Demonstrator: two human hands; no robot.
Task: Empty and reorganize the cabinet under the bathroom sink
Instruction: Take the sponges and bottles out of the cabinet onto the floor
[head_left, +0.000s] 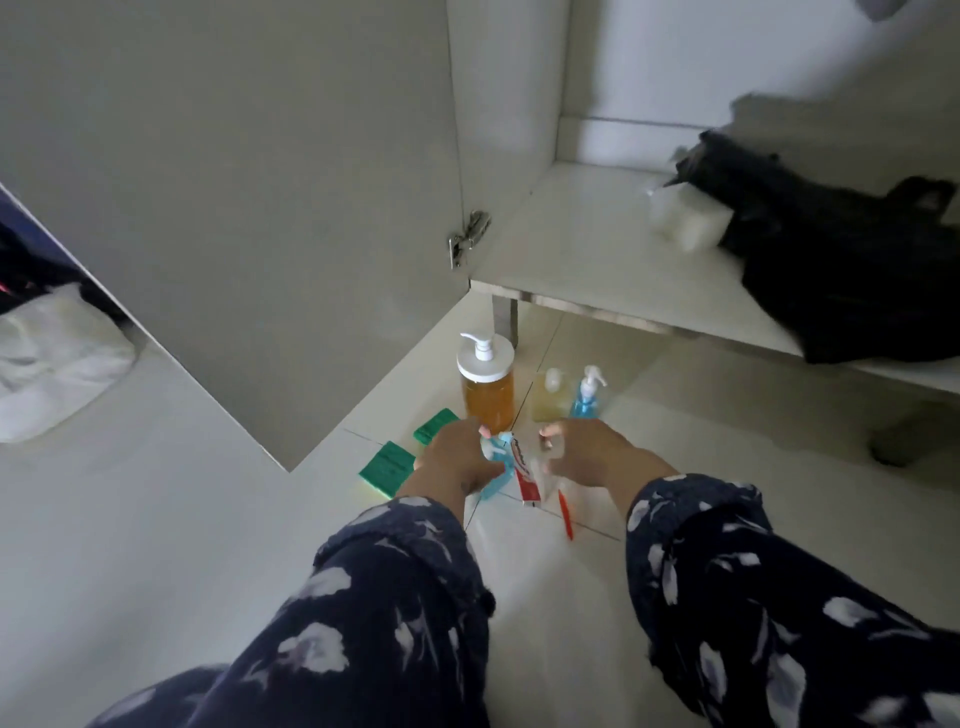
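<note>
From the head camera, both hands work low over the tiled floor (545, 597), in front of the open cabinet door (234, 208). The left hand (457, 462) is curled around a blue item (493, 475) I cannot identify, fingers closed narrowly on it. The right hand (592, 454) hovers over a clear plastic wrap with a red-and-white toothpaste tube (523, 475) beside it; its fingers are bent downward, but whether they pinch anything I cannot tell. An orange toothbrush (566, 517) lies on the tile just below that hand.

Behind the hands stand an amber pump bottle (487, 387), a pale yellow bottle (551, 400) and a small blue pump bottle (588, 395); two green sponges (389, 465) lie to the left. The cabinet shelf (582, 244) holds a black bag (841, 270) and a white block (685, 221).

The step seems to be grouping small dental items on the floor. It goes best by keeping them together, clear of the upright bottles, so nothing topples. The bag and block look left to remove.
</note>
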